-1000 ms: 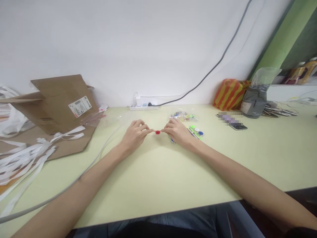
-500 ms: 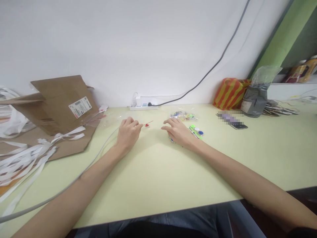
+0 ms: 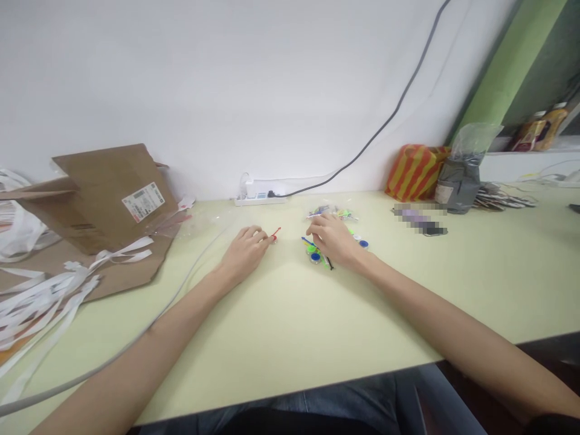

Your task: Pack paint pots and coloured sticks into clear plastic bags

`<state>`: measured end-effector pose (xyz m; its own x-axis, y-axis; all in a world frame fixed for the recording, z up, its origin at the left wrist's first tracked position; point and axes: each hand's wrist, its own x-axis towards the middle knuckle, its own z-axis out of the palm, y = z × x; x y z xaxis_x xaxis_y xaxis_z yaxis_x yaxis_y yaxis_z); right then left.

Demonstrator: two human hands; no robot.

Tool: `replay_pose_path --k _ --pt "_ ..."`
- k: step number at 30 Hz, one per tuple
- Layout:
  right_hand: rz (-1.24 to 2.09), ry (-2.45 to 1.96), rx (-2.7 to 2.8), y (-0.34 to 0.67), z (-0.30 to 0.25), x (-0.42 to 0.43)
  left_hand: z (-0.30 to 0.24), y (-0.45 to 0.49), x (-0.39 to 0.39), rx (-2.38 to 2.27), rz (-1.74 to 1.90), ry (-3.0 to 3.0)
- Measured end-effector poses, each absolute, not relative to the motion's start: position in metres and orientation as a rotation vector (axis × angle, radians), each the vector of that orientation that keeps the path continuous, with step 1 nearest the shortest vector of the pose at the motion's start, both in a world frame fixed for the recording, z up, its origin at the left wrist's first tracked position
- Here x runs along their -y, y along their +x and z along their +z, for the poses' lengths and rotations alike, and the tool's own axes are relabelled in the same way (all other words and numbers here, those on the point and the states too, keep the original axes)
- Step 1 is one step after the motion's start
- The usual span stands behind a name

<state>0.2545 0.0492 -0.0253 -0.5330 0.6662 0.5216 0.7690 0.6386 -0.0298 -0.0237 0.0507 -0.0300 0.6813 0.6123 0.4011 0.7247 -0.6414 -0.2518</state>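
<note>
My left hand [image 3: 247, 249] rests low over the table. Its thumb and fingertips close on a small red piece [image 3: 274, 238] with a thin, arrow-tipped red stick. To the right, my right hand [image 3: 334, 239] hovers with bent fingers apart over a small pile of coloured parts. In that pile are a blue round piece [image 3: 315, 258], a green round piece [image 3: 311, 248] and a blue arrow-tipped stick [image 3: 308, 241] by the fingertips. Another blue round piece [image 3: 364, 244] lies beyond the hand. The palm hides part of the pile.
A clear bag of coloured parts [image 3: 333, 211] lies behind my right hand. A power strip [image 3: 260, 199] sits against the wall. At left are an opened cardboard box [image 3: 104, 205] and white strips; a grey cable [image 3: 149, 326] crosses there. A phone [image 3: 419, 222] and striped bag [image 3: 414, 172] stand right.
My left hand has lowered slightly and turned, and the red stick now points up and right. My right hand has shifted a little right, baring more of the pile. The view has moved slightly.
</note>
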Motion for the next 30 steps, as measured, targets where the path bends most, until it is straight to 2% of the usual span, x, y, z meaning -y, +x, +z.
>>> replay_pose_path --k 17,23,30 --pt "-0.042 -1.217 2.509 0.252 -0.017 -0.036 -0.038 -0.029 -0.054 1.143 -0.287 -2.48" --pt "0.069 -1.089 2.532 0.243 -0.018 -0.023 -0.032 -0.024 -0.049 1.213 -0.4 -2.486" --pt "-0.045 -1.162 2.255 0.243 -0.026 -0.03 -0.028 -0.02 -0.039 1.109 -0.612 -2.78"
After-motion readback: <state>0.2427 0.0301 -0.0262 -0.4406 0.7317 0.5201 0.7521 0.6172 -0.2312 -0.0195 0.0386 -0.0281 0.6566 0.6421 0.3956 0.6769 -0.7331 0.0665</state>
